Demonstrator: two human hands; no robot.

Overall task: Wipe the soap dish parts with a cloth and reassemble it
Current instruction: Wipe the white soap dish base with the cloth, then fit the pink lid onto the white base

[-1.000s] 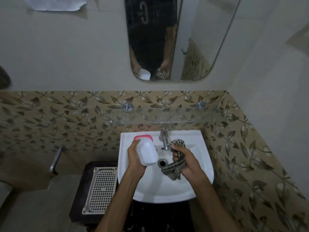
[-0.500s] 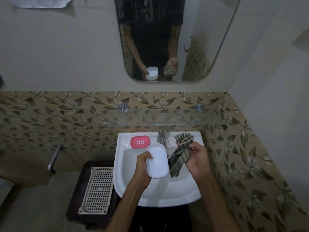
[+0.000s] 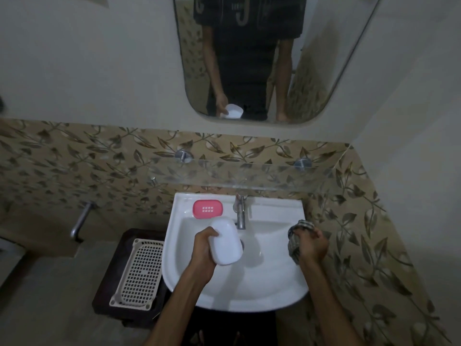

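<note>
Washbasin [image 3: 274, 283] fills the middle of my view, white, fixed under a glass shelf [image 3: 249, 176] and a mirror [image 3: 249, 58], with the tap [image 3: 240, 213] at its back edge. A dark stand carrying a cream perforated tray [image 3: 137, 273] sits just left of the basin.

What I see changed over the last second: the two hands have drawn apart. A second ago the cloth was close against the white part over the bowl; half a second ago they were almost touching. Now my right hand [image 3: 313, 248] has swung out to the basin's right rim, fingers curled round the bunched checked cloth [image 3: 295, 239], well clear of the dish. My left hand [image 3: 205, 248] grips the white soap dish base [image 3: 225, 242] by its near left edge, held over the basin just left of the tap and tilted, its smooth outer side facing me.

The pink slotted insert [image 3: 207, 209] lies flat on the basin's back ledge, left of the tap, just beyond the white base and apart from it; a second ago the base hid most of it.

I judge the wiping of the white base is over, or at least paused, since the cloth has left it. That would leave the pink insert to be fitted back with the base. Whether the insert has been wiped I cannot tell.
</note>
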